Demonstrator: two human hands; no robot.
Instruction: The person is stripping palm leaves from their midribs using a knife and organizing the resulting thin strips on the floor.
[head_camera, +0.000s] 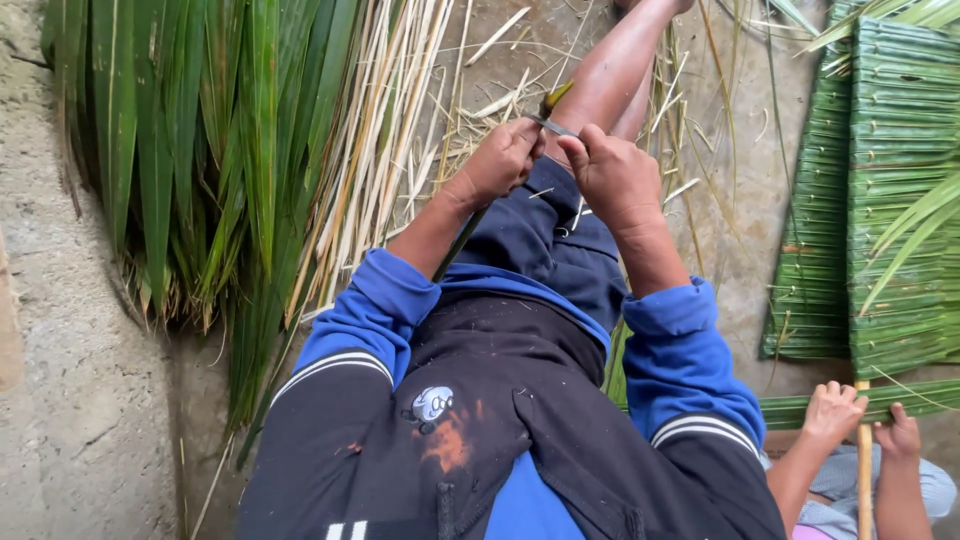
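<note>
The person sits on the ground with both hands brought together above the knees, working a knife blade (549, 126) along a long palm leaf strip (463, 238). The left hand (497, 161) is closed in a fist around the knife's handle end, the thin grey blade running out toward the right hand (614, 176), which is also closed, its fingers curled over and pinching the strip just where the blade meets it. A yellowish tip of the leaf (555, 97) pokes out just beyond the hands, on the far side.

It looks like the stripping or splitting step: the blade seems to be paring the leaf from its rib. By my judgement the next move calls for a steady draw of the strip against the edge, with the right thumb kept clear of the blade.

The strip's long axis runs slantwise, from near-left, where it passes under the left forearm beside the blue sleeve (372, 300), up to the far-right tip past the hands.

To the left lies a heap of green palm fronds (190, 150) with pale stripped ribs (380, 150) beside it. At the right lies a woven leaf panel (890, 200), and near it another person's hands (860, 420) hold a wooden stick (864, 460).
</note>
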